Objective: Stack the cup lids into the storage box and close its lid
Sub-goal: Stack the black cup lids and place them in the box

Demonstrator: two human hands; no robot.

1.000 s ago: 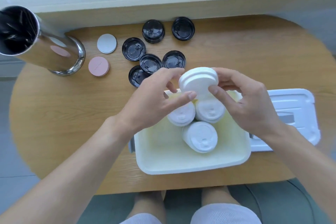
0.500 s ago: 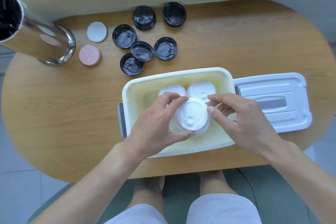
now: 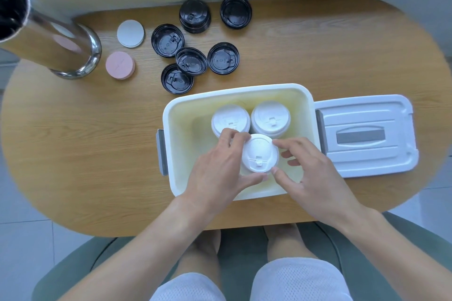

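The white storage box [image 3: 168, 115] stands open on the wooden table. Two stacks of white cup lids [image 3: 270, 118] stand side by side at its back. A third white lid stack [image 3: 259, 154] is in front of them, inside the box. My left hand [image 3: 215, 166] grips this stack from the left, thumb under its near edge. From the right, my right hand [image 3: 310, 166] pinches it between forefinger and thumb. The box's white lid [image 3: 364, 134] lies flat on the table just right of the box. Several black cup lids [image 3: 190, 61] lie behind the box.
A tall shiny metal cylinder [image 3: 56, 39] stands at the back left. A white disc [image 3: 130, 33] and a pink disc [image 3: 119, 65] lie beside it. The table's near edge [image 3: 146, 230] is close to my knees.
Both hands brought the white lid stack down from above the box's far rim into the front of the box, turning it top side up on the way.
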